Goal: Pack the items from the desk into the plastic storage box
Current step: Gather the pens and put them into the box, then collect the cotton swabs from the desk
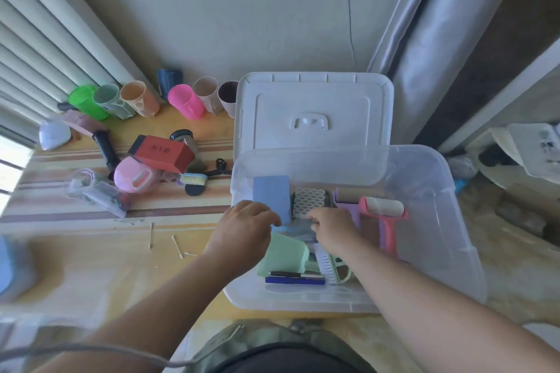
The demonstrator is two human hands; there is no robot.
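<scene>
Along the wall at the back of the desk (91, 266) stood a row of cups: a green cup (86, 101), a grey-green one, an orange cup (141, 99), a pink cup (185, 101), a beige one and a dark one. In front of them lay a red box (162, 152) with writing on its top, a pink jug (135, 175), a black handle-like tool (106, 148), a small blue-backed brush (194, 179) and a clear packet (106, 197). A few cotton swabs (177, 247) were scattered on the near part of the desk.

The plastic storage box (454, 236) sat at the desk's right end, with its white lid (312, 109) propped behind it against the wall. Inside were a blue block (271, 195), a white lattice piece (309, 201), a purple lint roller (348, 197) and a pink lint roller (385, 212) side by side, a green scoop (283, 253), a white-bristled brush (328, 262) and two pens (295, 278) near the front wall.

Both hands were down inside the box. The left hand (242, 225) hovered over the scoop and just below the blue block, fingers curled downward (whether they actually held anything could not be made out). The right hand (331, 227) had its fingers bent onto a greyish-blue item (298, 230) lying between the two hands, just below the lattice piece; the hold itself was blurred, so pinch or mere touch could not be told.
</scene>
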